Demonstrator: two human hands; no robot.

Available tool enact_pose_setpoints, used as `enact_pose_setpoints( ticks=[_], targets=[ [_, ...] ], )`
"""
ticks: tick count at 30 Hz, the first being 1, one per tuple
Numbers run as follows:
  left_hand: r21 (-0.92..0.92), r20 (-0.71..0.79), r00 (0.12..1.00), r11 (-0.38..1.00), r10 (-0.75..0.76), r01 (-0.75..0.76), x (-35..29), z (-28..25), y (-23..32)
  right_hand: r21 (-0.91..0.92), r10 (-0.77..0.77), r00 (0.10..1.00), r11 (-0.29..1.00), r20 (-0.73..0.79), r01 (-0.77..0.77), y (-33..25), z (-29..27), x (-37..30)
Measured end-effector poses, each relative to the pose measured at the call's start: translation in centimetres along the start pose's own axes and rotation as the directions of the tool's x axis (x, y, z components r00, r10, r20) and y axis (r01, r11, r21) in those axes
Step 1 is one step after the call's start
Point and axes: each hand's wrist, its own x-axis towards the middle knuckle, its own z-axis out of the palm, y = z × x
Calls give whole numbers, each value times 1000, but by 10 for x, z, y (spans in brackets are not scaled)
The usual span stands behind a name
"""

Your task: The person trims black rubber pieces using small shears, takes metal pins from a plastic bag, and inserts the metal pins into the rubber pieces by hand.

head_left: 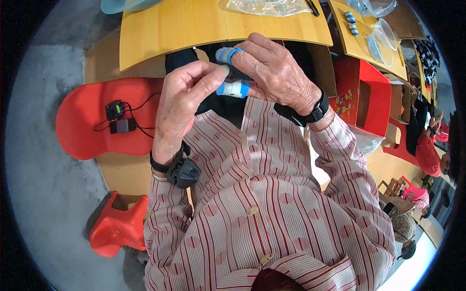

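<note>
My left hand [183, 92] is closed, thumb and index finger pinched together in front of my chest. My right hand [276, 72] meets it from the other side, its fingers bent around the same spot. Blue-and-white wraps cover my right index fingertip, the upper wrap [227, 55], and my right thumb, the lower wrap [234, 89]. Between these wrapped digits a small dark piece [234, 73] shows, its kind too small to make out. The left fingertips touch its near edge; whatever lies inside that pinch is hidden. Both wrists carry black straps with devices.
A yellow table [174, 29] stands ahead, with a clear plastic bag [267, 6] and a black pen-like object [313, 8]. Red chairs [77, 116] with cables and black devices sit left. A red box [374, 97], clear bowls [381, 46] and other people are at right.
</note>
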Motion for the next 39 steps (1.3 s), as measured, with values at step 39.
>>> enact_pose_setpoints(
  ticks=[39],
  targets=[
    [389, -35, 996, 919, 84, -64, -10, 2, 0, -90, -60, 992, 994, 107, 69, -7, 1, -3]
  ],
)
